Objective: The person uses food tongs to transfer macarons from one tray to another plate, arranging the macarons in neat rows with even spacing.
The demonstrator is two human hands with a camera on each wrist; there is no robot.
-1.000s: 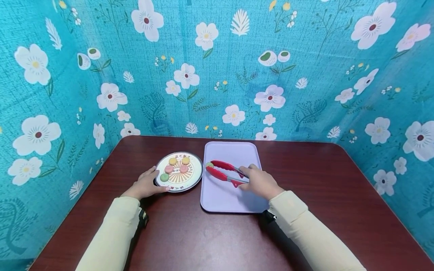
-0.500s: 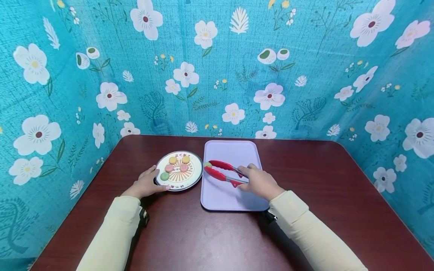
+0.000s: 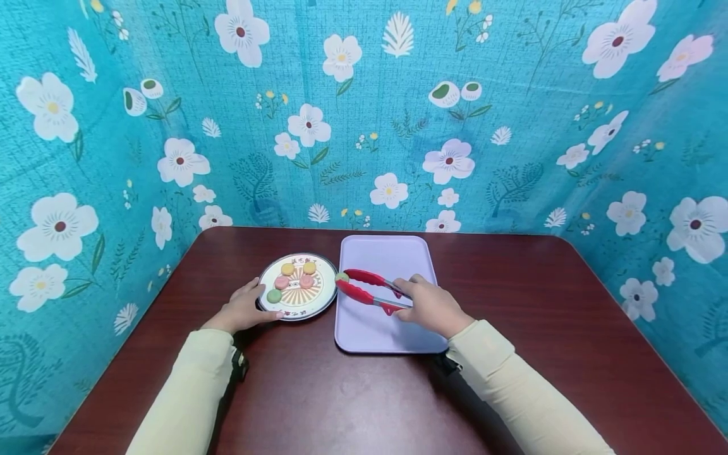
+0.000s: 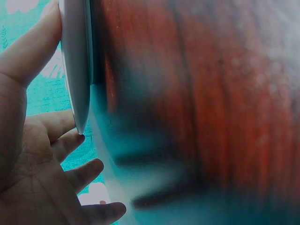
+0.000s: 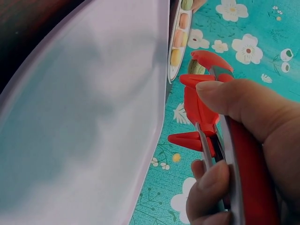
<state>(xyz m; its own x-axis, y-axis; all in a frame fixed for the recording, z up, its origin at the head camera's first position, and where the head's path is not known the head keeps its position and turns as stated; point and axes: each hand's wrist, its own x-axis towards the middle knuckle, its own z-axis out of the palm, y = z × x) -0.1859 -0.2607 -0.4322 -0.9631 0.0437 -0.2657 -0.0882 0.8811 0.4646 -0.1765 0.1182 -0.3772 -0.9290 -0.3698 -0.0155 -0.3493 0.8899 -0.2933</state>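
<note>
In the head view my right hand (image 3: 429,304) grips a pair of red-tipped tongs (image 3: 358,292) over the tray. A green macaron (image 3: 342,277) sits between the tong tips, held off the tray's left side near the plate. My left hand (image 3: 243,308) holds the round patterned plate (image 3: 313,304) by its left rim, thumb at the near edge. On this plate lie two yellow macarons, two pink ones and a green macaron (image 3: 274,296). The left wrist view has the plate (image 4: 75,61) edge-on, with thumb and index finger touching its rim.
The lilac tray (image 3: 387,335) lies right beside the plate, under the tongs. Both rest on a dark red-brown table (image 3: 318,404). A teal flowered cloth (image 3: 352,139) hangs around the table's back and sides.
My right hand has moved the tongs and the green macaron a little left, toward the plate. The left hand and plate keep their place.
</note>
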